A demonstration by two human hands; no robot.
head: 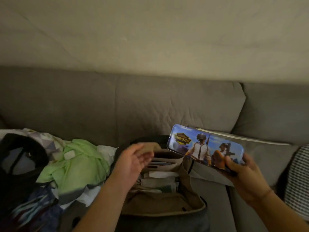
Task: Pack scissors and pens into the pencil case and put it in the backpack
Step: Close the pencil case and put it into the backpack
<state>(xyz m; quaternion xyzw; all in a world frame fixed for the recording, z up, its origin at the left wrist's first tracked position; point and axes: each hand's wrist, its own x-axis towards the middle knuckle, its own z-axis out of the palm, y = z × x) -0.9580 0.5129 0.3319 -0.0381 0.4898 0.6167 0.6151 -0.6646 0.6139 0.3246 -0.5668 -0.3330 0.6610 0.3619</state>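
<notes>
pencil case: blue printed tin pencil case (206,149), lid closed, right of centre
right hand (242,171): fingers clamped on its near end
left hand (133,160): fingers loose, apart, over open tan backpack (167,203), lower centre
step: stowing
next: lower case into the opening

Both forearms are bare, with no sleeves showing. The right hand (243,168) has a thin band around its wrist; the left hand (132,158) shows nothing worn.

Head view, looking down, hands close
</notes>
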